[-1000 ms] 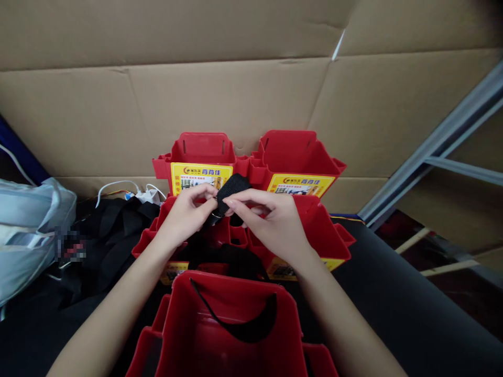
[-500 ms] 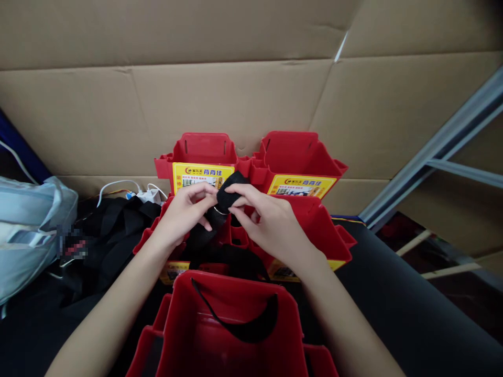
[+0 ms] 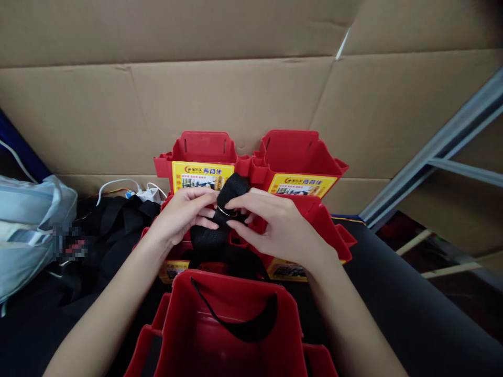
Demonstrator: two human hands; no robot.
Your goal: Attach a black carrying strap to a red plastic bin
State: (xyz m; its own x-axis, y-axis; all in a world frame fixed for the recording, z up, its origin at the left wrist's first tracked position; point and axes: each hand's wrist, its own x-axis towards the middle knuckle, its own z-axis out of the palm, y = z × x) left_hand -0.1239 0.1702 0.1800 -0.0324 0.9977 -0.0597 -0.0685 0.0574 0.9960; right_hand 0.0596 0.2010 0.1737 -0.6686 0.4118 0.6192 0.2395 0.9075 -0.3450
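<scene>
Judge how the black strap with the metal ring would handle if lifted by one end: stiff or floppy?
Probably floppy: the strap bends over itself between the left hand and right hand, and droops below them. It looks like woven webbing, so likely light and not slippery. The ring may slide along it when tilted.

Two bare forearms enter from the bottom edge, no sleeves in view. Left hand [image 3: 178, 214] and right hand [image 3: 281, 228]: no gloves, no watch or wristband, no rings seen. Fingers [image 3: 239, 201] slender; nails short, without any polish that shows.
</scene>
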